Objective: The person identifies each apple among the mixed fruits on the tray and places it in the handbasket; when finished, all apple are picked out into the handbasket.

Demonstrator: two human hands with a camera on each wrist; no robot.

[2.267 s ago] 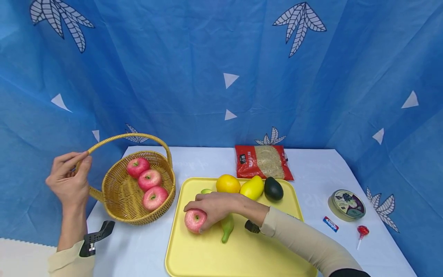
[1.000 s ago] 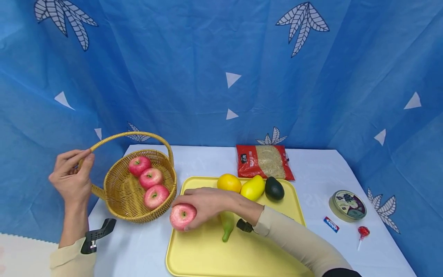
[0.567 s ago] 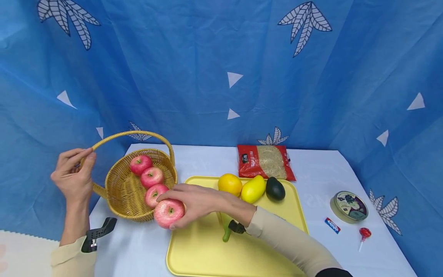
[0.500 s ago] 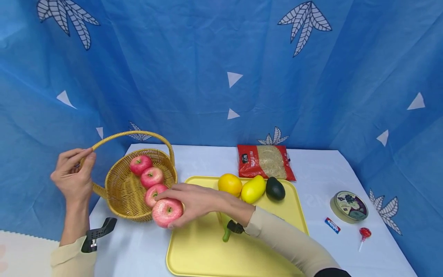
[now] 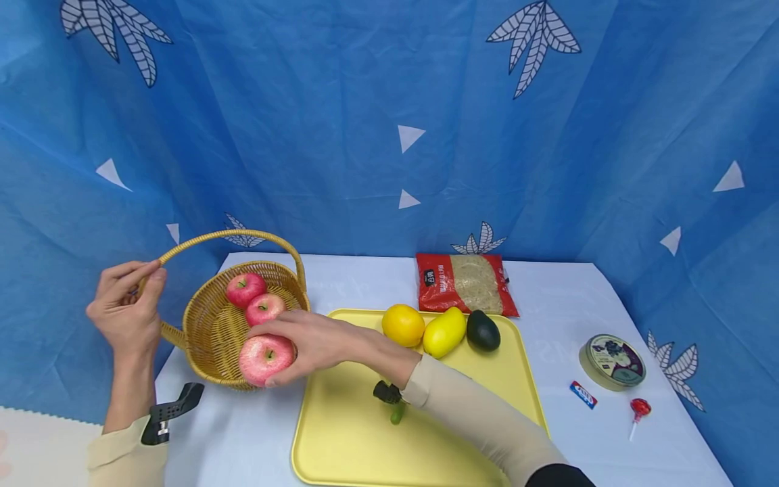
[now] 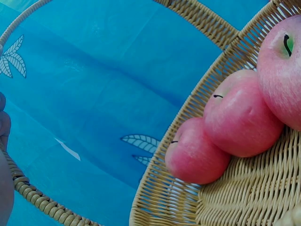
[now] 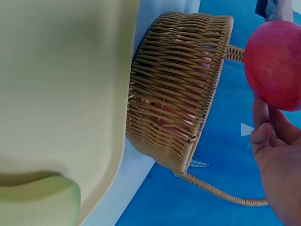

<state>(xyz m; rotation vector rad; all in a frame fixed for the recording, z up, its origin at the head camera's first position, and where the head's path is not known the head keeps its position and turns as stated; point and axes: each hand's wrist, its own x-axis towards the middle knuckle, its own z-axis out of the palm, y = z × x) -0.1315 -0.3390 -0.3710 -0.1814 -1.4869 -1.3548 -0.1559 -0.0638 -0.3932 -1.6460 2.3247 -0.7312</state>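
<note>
My left hand [image 5: 124, 304] pinches the arched handle [image 5: 228, 235] of a wicker basket [image 5: 209, 338]. Its fingers show only at the left edge of the left wrist view. My right hand [image 5: 310, 341] grips a pink-red apple [image 5: 264, 358] between thumb and fingers, over the basket's right side. Inside the basket lie a red apple [image 5: 245, 290] and a second apple [image 5: 264, 310]; a third apple [image 6: 287, 75] appears beside them in the left wrist view. In the right wrist view the fingers [image 7: 275, 125] touch the held apple [image 7: 275, 66], apart from the basket wall [image 7: 174, 89].
A yellow tray [image 5: 341, 450] holds an orange [image 5: 403, 325], a mango [image 5: 444, 333], an avocado [image 5: 483, 331] and a mostly hidden green banana [image 5: 397, 413]. A red bag [image 5: 467, 284] lies behind it. At right are a round tin [image 5: 612, 362], small packet [image 5: 583, 395] and lollipop [image 5: 640, 408].
My right hand has carried the apple leftward from the tray to over the basket. It now covers the nearest apple there. My left hand still holds the handle in nearly the same place.
</note>
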